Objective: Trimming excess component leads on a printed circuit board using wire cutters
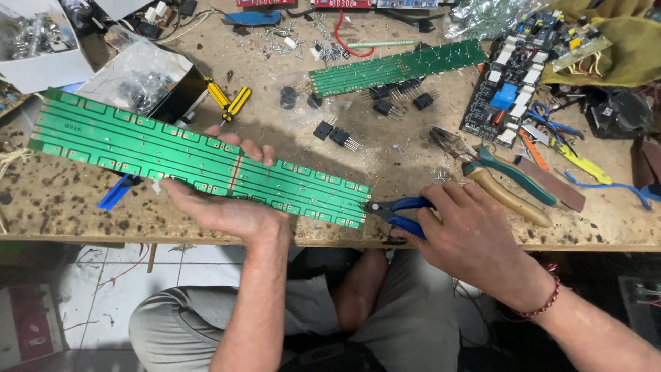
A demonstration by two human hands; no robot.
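My left hand (pixel 224 200) holds a long green circuit board (pixel 138 148) from beneath, fingers curled over its far edge near the middle. The board slants from upper left to lower right above the workbench edge. My right hand (pixel 471 238) grips blue-handled cutters (pixel 396 210), whose tip touches the board's right end. A red cord bracelet sits on the right wrist.
On the worn wooden bench (pixel 385 155) lie a second green board (pixel 396 67), black components with legs (pixel 337 133), big pliers (pixel 499 176), a yellow-black screwdriver (pixel 231 100), a populated dark board (pixel 516 76), loose screws, a white box (pixel 41 48) and bagged parts. My knees show below.
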